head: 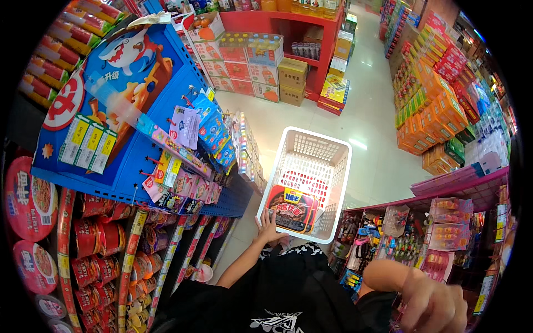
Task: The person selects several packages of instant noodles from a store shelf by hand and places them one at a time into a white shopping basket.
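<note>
A white plastic basket (317,135) with perforated walls stands before me. My left hand (266,229) grips its near left corner, with the fingers over the rim and against the edge of a packaged noodle box. This red and black instant noodle box (290,208) lies in the near end of the basket, printed side up. Off to the lower right, my right hand (435,301) is raised with curled fingers, beside a pink wire rack (449,189). Its fingertips are turned away and blurred, so whether it holds something is hidden.
On my left rise shelves with red noodle bowls (100,237) and a blue display panel (137,100) with hanging snack packs (212,129). Ahead, drink cartons (237,62) are stacked against a red shelf (320,23). Orange boxes (433,112) line the right side of the tiled aisle (366,100).
</note>
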Demonstrator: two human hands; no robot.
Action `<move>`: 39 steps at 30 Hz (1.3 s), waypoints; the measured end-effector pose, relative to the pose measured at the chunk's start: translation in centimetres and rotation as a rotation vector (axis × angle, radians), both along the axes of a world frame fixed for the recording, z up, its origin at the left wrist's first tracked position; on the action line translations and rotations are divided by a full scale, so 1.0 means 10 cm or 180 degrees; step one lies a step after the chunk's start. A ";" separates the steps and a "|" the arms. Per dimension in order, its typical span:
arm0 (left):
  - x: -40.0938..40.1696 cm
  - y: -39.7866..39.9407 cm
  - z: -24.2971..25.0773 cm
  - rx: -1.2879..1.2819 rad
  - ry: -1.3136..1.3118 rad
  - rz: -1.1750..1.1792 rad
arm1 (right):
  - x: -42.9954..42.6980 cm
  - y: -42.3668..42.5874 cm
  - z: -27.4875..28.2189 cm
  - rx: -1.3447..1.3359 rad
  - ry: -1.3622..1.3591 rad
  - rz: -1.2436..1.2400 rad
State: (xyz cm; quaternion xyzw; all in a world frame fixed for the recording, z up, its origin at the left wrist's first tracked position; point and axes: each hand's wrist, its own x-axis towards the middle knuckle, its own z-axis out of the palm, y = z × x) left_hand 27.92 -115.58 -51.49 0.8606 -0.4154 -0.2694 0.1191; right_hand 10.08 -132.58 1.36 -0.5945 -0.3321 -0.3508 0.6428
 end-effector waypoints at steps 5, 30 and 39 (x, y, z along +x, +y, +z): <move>-0.05 0.03 0.26 -0.0049 -0.0155 0.0040 | 0.15 -0.06 -0.85 0.1428 0.0074 -0.0488; -1.40 1.89 -0.27 -0.0347 0.0856 0.1213 | -1.29 1.26 -4.49 -0.2340 0.5073 -0.1229; -1.59 3.28 -0.05 -0.1281 0.1541 0.3724 | -0.58 1.69 -4.48 -0.3060 0.4133 -0.0595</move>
